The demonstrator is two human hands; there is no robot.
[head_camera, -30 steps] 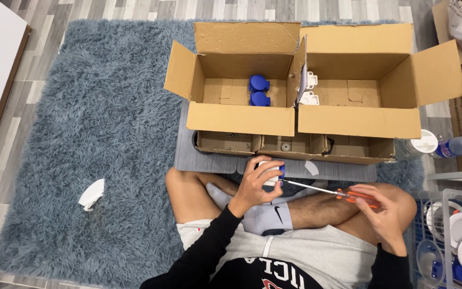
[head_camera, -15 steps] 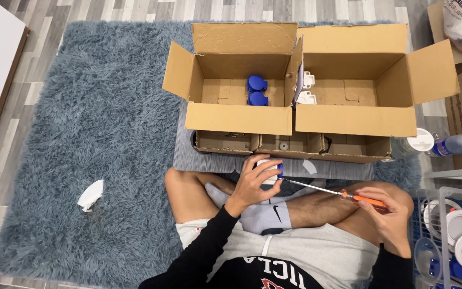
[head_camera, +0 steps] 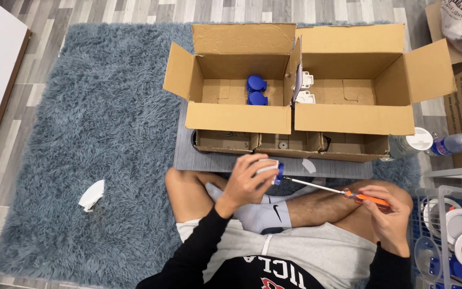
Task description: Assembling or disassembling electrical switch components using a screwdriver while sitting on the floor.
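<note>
Here my left hand (head_camera: 247, 179) clasps a small white-and-blue plastic fitting (head_camera: 272, 171) steady, while my right hand (head_camera: 386, 211) grips the orange-handled screwdriver (head_camera: 335, 190), tip aimed into it.

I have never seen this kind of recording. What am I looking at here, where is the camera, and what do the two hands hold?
There is no machine here. A person sits cross-legged on a shaggy blue-grey rug, and the single picture comes from a camera worn on that person's head, looking down at their own legs and hands.

The left hand grips a small white and blue part. The right hand holds a screwdriver with an orange handle; its thin metal shaft points at the part.

In front of the knees stand two open cardboard boxes. The left box contains blue pieces; the right box has white pieces at its left wall. A crumpled white scrap lies on the rug, and a water bottle lies at the right.
</note>
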